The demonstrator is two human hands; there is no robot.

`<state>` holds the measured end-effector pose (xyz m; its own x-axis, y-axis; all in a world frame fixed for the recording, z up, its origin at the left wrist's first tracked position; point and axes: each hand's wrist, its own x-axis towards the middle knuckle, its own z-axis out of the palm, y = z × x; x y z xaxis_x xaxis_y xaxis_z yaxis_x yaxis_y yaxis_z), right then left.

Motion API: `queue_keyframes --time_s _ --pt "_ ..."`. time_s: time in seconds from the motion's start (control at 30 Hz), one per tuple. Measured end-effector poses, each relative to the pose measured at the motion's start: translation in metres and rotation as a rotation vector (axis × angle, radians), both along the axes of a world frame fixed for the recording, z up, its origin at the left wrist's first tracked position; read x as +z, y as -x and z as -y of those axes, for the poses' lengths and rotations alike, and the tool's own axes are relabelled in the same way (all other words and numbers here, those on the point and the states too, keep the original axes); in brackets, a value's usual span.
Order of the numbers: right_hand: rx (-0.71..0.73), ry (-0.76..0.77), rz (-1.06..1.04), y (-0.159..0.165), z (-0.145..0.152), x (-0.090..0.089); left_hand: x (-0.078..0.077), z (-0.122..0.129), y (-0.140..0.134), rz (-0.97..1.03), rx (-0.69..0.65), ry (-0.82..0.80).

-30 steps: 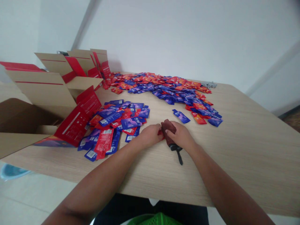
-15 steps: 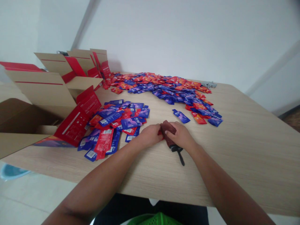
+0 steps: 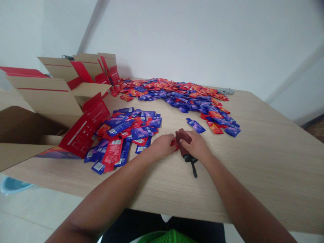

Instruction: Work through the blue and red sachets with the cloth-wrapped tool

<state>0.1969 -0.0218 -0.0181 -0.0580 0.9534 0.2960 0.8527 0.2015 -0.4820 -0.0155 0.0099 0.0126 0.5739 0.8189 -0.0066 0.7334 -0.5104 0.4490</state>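
Note:
Near the table's front, my right hand (image 3: 198, 146) grips a dark brown, cloth-like bundle (image 3: 181, 135) with a black end and a dangling black strap (image 3: 193, 169); I cannot tell exactly what it is. Just left of it, my left hand (image 3: 162, 145) pinches a red sachet (image 3: 174, 144), mostly hidden by the fingers. A loose blue sachet (image 3: 195, 125) lies beyond my right hand. To the left of my left hand is a small heap of blue and red sachets (image 3: 121, 126), some with barcodes facing up.
Along the back of the wooden table (image 3: 265, 162) stretches a large pile of red, orange and blue sachets (image 3: 187, 98). Open cardboard boxes (image 3: 45, 96) with red flaps stand at the left. A grey cloth (image 3: 225, 91) lies at the back right. A blue basin (image 3: 15, 185) sits on the floor.
My right hand has shifted the brown bundle slightly right and turned it more upright. The gap to my left hand has widened, and more of the red sachet shows.

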Motion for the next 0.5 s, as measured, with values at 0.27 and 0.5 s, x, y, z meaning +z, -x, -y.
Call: queue_keyframes --time_s 0.27,0.5 --pt "0.009 -0.02 -0.024 0.0021 0.0014 -0.0002 0.0004 0.0003 -0.0006 -0.005 0.004 0.002" --pt "0.074 -0.025 -0.035 0.0009 0.0003 -0.0016 -0.0024 -0.0013 -0.0009 -0.003 0.004 0.002"
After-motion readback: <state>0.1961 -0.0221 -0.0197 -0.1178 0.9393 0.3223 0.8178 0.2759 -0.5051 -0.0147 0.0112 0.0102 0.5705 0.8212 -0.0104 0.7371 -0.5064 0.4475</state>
